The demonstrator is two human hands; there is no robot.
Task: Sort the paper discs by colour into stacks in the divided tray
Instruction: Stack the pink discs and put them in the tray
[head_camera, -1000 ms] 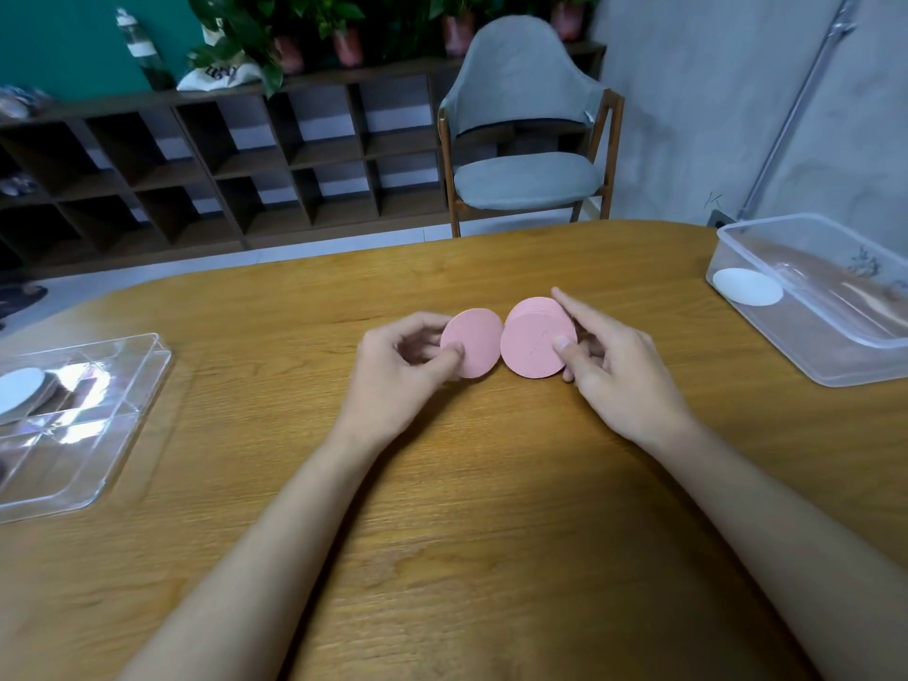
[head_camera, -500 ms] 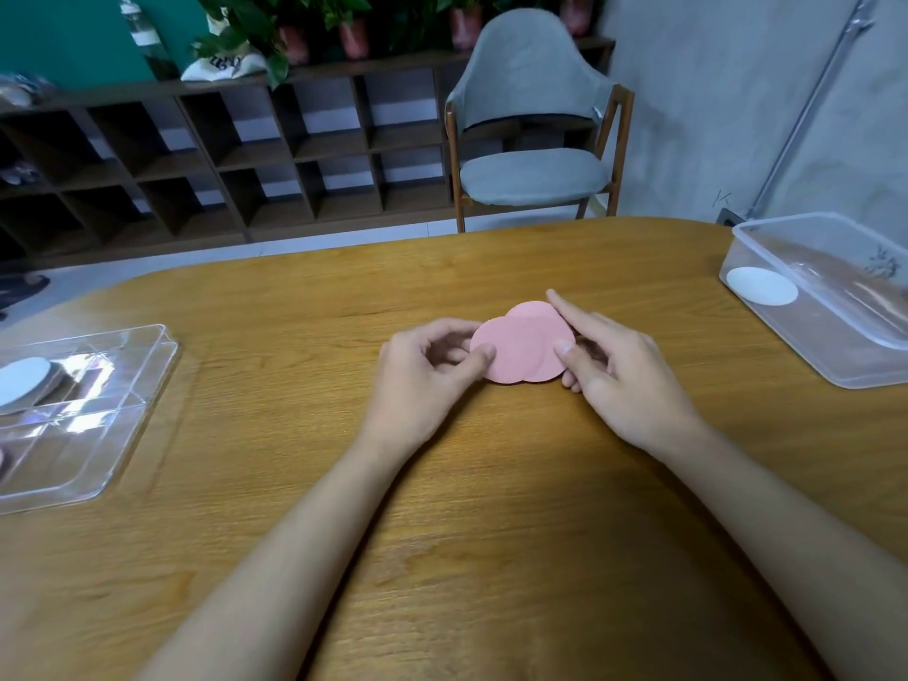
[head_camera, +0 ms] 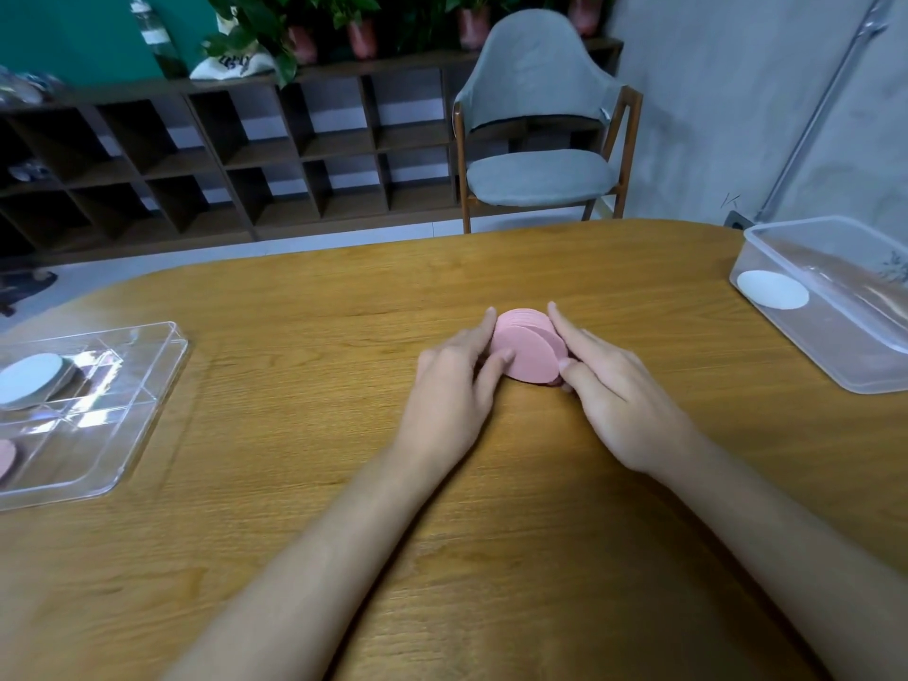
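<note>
Head view, starting at the fingertips: your left hand (head_camera: 452,380) has its forefinger and thumb closed on the left rim of the pink discs (head_camera: 528,349). Your right hand (head_camera: 614,385) pinches the opposite rim the same way, with the forefinger laid along the far-right side and the thumb at the near edge. Between them the discs sit at the middle of the desk (head_camera: 344,484), gathered but not square. The top disc is tilted toward you, and the rims of those beneath fan out behind it. I cannot tell whether the pile rests on the wood or is just lifted.

You appear to be squaring this pile before carrying it. Lay the tilted top disc flat first, then nudge the rims inward from both sides with light taps. Thin paper will likely buckle under a hard squeeze. Once the edges line up, take the pile with the thumb on top and the fingers beneath, so no loose disc slides out on the way.

Your tray (head_camera: 162,380) lies at the desk's left edge, well apart from your hands. A white stack (head_camera: 32,380) sits in a far compartment, and a pink disc (head_camera: 5,457) shows in a nearer one. That nearer compartment is probably where this pile belongs. At the right edge, the box (head_camera: 835,371) holds a white disc (head_camera: 774,290), so the sorting looks unfinished.
</note>
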